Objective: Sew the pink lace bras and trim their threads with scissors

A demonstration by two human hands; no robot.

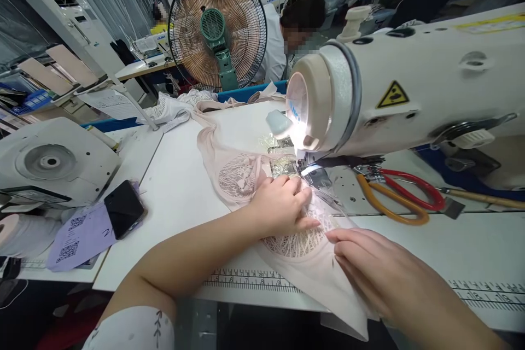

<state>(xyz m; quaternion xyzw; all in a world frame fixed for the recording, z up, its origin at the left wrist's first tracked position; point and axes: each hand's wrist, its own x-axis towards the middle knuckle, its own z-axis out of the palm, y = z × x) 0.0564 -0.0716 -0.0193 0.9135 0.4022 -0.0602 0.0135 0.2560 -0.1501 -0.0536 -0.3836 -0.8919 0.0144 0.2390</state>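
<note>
The bra (pixel 293 245) lies under the sewing machine (pixel 394 93), apparently light, soft and easily snagged; edges offer best hold. Left hand (pixel 283 205) presses it, fingers slightly apart; right hand (pixel 369 262) pinches its edge.

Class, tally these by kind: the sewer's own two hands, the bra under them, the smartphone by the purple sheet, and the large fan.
Left hand and right hand: 2
Lace bra: 1
Black smartphone: 1
Electric fan: 1
Total: 5
</note>
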